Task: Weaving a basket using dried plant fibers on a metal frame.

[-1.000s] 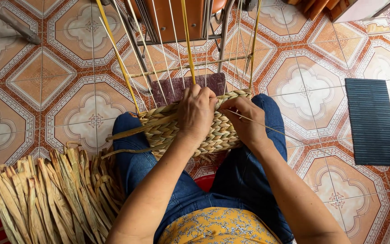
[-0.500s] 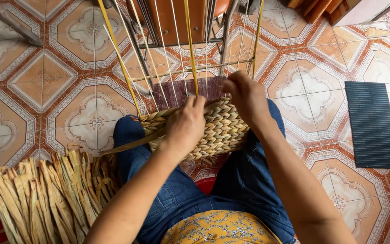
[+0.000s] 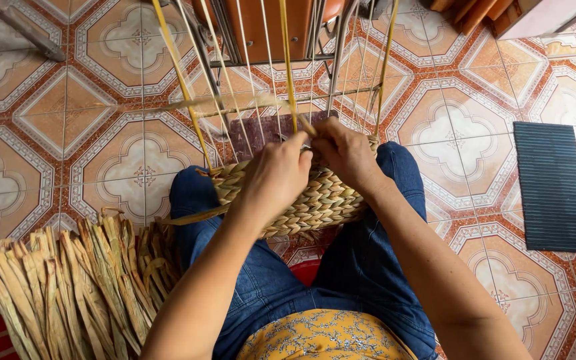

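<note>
Both hands, left hand (image 3: 276, 175) and right hand (image 3: 345, 152), pinch a flat tan straw strand (image 3: 305, 124) above the braided tan woven basket (image 3: 315, 200); a loosened grip could slacken the weave.

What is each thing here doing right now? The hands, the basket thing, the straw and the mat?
Left hand: resting on the woven piece, fingers pinching a strand.
Right hand: closed on the same strand, touching the left hand.
Woven piece: part woven, lying across the lap.
Upright strands: unwoven, standing up from the weave.
Bundle of dried strips: loose, lying on the floor.
Dark ribbed mat: flat on the tiles.
</note>
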